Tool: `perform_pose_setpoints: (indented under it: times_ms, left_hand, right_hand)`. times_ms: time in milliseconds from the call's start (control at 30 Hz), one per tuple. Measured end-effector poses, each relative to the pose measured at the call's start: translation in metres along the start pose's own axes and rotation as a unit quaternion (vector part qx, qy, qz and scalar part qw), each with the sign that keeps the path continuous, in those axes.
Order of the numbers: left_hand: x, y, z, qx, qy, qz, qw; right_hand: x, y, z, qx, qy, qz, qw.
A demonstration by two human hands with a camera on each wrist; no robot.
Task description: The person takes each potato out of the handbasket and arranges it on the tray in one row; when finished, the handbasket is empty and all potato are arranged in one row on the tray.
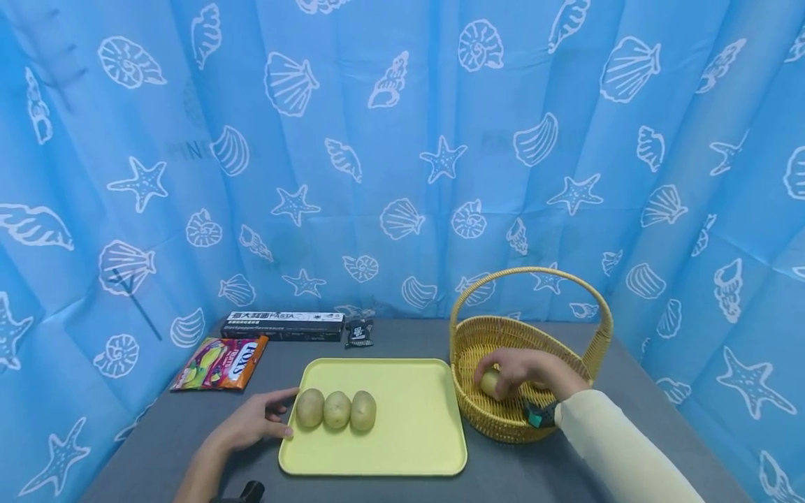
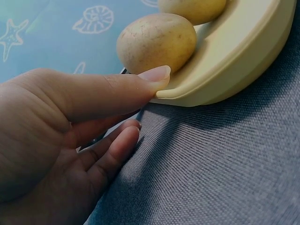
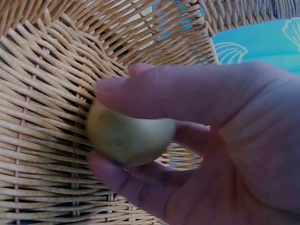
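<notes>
Inside the wicker basket (image 1: 472,412), my right hand (image 1: 518,370) grips a potato (image 3: 129,136) between thumb and curled fingers. In the right wrist view the woven wall lies close behind this potato. Three potatoes (image 1: 337,410) sit side by side on the left part of a pale yellow tray (image 1: 415,419). My left hand (image 1: 254,421) is at the tray's left edge, its thumb (image 2: 150,79) touching the rim beside the nearest potato. Its other fingers are loosely bent, partly hidden behind the thumb in the left wrist view.
A black and white pasta box (image 1: 283,327) lies at the back left, with a small black packet (image 1: 360,333) beside it. A colourful sweets bag (image 1: 220,363) is left of the tray. The basket's tall handle (image 1: 531,270) arches over the right forearm. A blue shell-print curtain (image 1: 402,175) surrounds the grey table.
</notes>
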State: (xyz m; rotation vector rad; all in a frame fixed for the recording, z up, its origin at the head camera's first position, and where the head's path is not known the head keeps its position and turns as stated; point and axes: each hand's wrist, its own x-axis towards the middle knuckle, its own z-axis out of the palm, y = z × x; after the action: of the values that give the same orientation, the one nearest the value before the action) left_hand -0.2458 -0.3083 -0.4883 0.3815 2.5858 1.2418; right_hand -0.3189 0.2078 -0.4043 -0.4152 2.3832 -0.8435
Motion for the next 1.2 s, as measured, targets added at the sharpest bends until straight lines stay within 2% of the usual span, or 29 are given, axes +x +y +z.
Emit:
perform_pose_setpoints:
  times_ms: [133,300,367,500,600,767,900,1200]
  left_hand:
    - [0.0,-0.001,0.0,-0.002,0.001,0.003,1.0]
    - [0.0,-0.001,0.0,-0.004,-0.001,0.008,1.0]
    - [-0.001,-0.001,0.0,-0.004,-0.002,0.006,1.0]
    - [-0.002,-0.001,0.0,0.0,-0.002,-0.003,1.0]
    - [-0.001,0.0,-0.001,0.002,-0.002,-0.005,1.0]
    - [0.0,0.003,0.0,0.0,-0.003,-0.009,1.0]
    - [-0.001,0.003,0.0,-0.003,-0.004,-0.003,1.0]
    - [0.0,0.002,-0.001,0.001,-0.002,0.0,1.0]
  right_hand:
    - [0.0,0.002,0.0,0.033,0.033,-0.013,0.9988]
    - [-0.002,0.0,-0.006,-0.005,0.066,-0.091,0.9937]
    - [-0.004,-0.002,-0.007,-0.029,0.084,-0.129,0.9876]
    - [-0.012,-0.007,-0.001,-0.002,0.122,-0.195,0.9731]
    - [-0.019,-0.013,0.007,0.016,0.158,-0.229,0.9605]
    - [-0.028,-0.025,0.022,0.021,0.207,-0.256,0.9439]
    - [-0.03,-0.037,0.036,0.018,0.226,-0.267,0.9367]
    - [-0.019,-0.061,0.069,-0.005,0.235,-0.298,0.9252]
